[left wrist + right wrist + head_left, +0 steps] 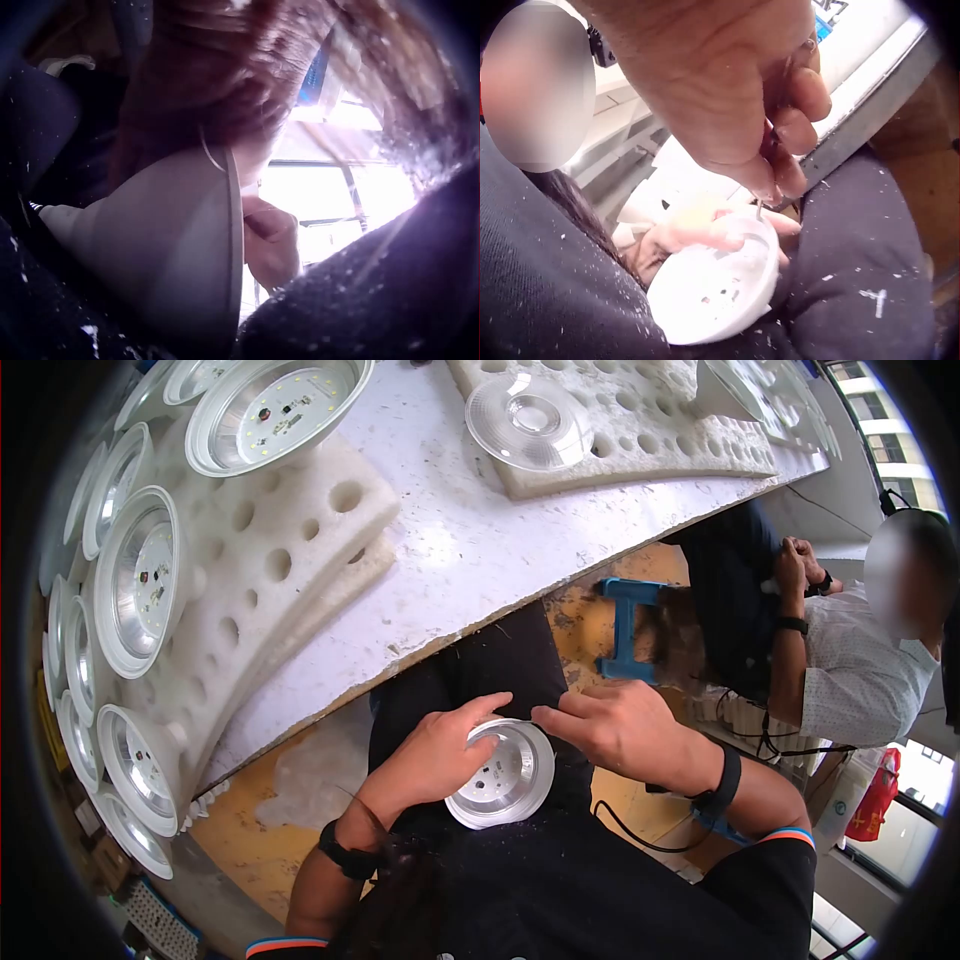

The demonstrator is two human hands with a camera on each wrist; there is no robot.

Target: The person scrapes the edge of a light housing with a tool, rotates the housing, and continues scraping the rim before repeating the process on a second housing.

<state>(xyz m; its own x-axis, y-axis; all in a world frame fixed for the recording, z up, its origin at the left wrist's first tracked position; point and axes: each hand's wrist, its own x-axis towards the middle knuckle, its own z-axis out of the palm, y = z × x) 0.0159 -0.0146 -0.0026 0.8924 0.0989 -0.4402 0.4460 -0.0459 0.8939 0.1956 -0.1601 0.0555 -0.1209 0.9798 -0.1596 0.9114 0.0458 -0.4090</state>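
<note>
A white bowl-shaped lamp housing [532, 785] with a shiny inside and a small LED board lies in the person's lap. My left hand [435, 755] grips its rim, the thumb inside and the fingers along the outer wall. In the left wrist view the cone-shaped outside of the housing [165, 240] shows beneath the hand. My right hand [620, 730] is at the far right of the rim, fingers curled. It pinches a thin metal pin-like piece [760, 208], whose tip meets the rim in the right wrist view; the rest is hidden in the fist.
On the white table [450, 550], several lamp housings [140, 580] stand in a foam block [300, 510] at left. A clear lens cover [530, 422] lies on another foam block [640, 455]. A blue stool [630, 625] and a seated person [860, 660] are at the right.
</note>
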